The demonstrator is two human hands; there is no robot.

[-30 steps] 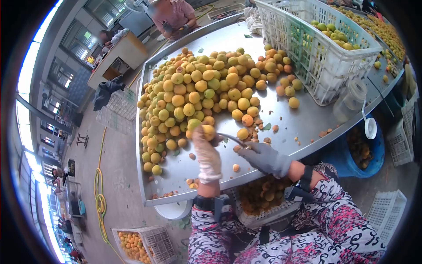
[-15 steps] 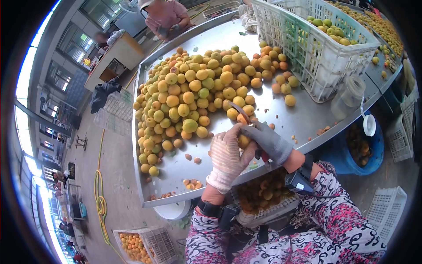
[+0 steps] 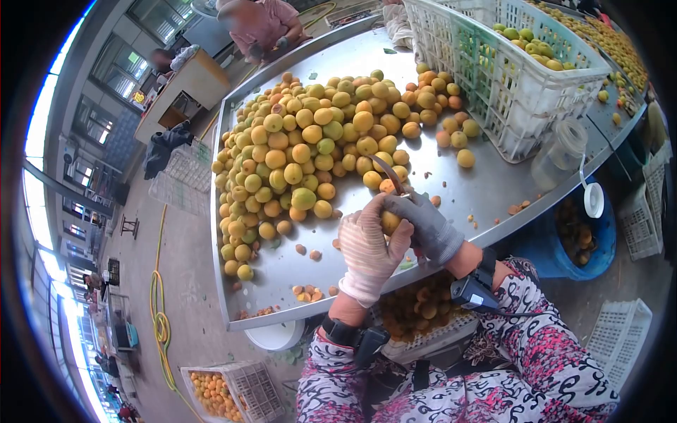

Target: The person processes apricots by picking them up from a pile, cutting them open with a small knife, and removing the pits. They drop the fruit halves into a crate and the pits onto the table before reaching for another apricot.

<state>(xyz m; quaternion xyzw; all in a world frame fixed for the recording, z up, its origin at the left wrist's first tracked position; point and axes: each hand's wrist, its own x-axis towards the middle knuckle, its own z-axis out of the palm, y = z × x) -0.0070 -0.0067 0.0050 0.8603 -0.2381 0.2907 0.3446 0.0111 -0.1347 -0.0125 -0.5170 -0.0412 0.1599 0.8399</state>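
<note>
My left hand [image 3: 368, 247], in a striped white-and-pink glove, is closed round an apricot [image 3: 390, 223]. My right hand [image 3: 429, 229], in a grey glove, grips a knife with a curved blade [image 3: 388, 173]. The blade points up and away, over the metal table. Both hands meet above the table's near edge, the apricot between them. Fingers hide most of the knife's handle. Just beyond my hands a large pile of yellow-orange and greenish apricots [image 3: 303, 151] spreads over the table [image 3: 451, 192].
A white crate [image 3: 518, 92] of greenish fruit stands on the table at right, beside a clear plastic jar [image 3: 557, 156]. Below are a blue bucket [image 3: 599, 257], a crate of cut fruit [image 3: 423, 307] and a white bucket [image 3: 276, 337]. A co-worker [image 3: 264, 28] is across the table.
The knife blade has tilted slightly and my right hand has shifted a little left at the apricot. My left hand keeps its hold. The co-worker's head has moved slightly.
</note>
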